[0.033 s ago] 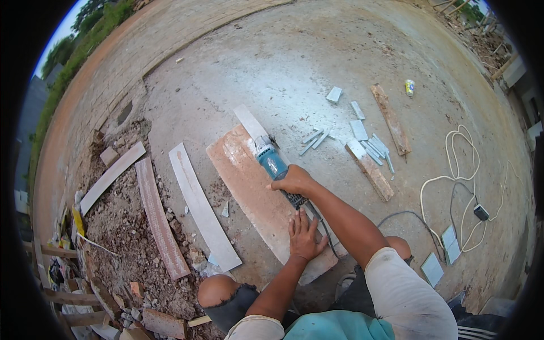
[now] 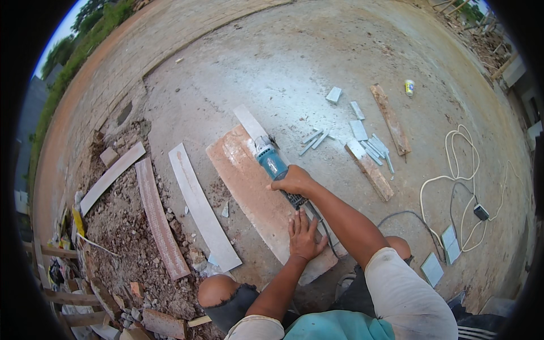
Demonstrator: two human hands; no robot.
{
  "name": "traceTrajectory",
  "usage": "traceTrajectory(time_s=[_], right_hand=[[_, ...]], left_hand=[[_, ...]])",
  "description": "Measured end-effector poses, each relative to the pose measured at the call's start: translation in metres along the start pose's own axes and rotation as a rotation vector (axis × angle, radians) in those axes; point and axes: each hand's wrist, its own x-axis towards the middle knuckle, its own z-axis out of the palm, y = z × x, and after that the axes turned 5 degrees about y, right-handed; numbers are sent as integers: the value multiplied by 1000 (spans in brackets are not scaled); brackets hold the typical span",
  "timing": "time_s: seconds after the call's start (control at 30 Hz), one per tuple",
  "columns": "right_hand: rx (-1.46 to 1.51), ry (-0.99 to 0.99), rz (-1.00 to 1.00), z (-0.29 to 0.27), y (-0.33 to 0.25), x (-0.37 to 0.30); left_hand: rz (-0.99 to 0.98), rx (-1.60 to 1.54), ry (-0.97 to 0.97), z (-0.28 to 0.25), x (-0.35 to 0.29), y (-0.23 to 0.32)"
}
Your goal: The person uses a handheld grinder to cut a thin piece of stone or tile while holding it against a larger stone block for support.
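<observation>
My right hand (image 2: 294,180) is wrapped around the body of a teal and black angle grinder (image 2: 273,164). The grinder's head rests over a pale tile strip (image 2: 245,118) whose far end sticks out past a wide, dusty reddish board (image 2: 235,164). Closer to me, my left hand (image 2: 305,237) lies flat with its fingers spread, pressing near the strip's edge on the board. The disc itself is mostly hidden by its guard. A power cord runs back from the grinder beside my right forearm.
Long tile strips (image 2: 204,207) lie to the left, some over broken rubble (image 2: 124,226). Small cut tile pieces (image 2: 358,130) and two narrow reddish bars (image 2: 391,119) are scattered at right. Coiled white cable (image 2: 429,181) with a black connector (image 2: 480,212) lies farther right, near square tiles (image 2: 432,270).
</observation>
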Motion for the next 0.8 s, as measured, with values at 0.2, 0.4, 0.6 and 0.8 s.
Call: traceTrajectory(time_s=[0.2,0.4,0.6,0.8], right_hand=[[-26,-6,16,-1,-2,-1],[-16,-30,12,-5,-4,-2],[-15,-36,17,-6,-6,-3],[0,-37,27,-5,-6,-3]], left_hand=[[8,-2,2,0,0,0],[2,-2,0,-1,0,0],[4,1,4,0,0,0],[4,-4,-2,0,-1,0]])
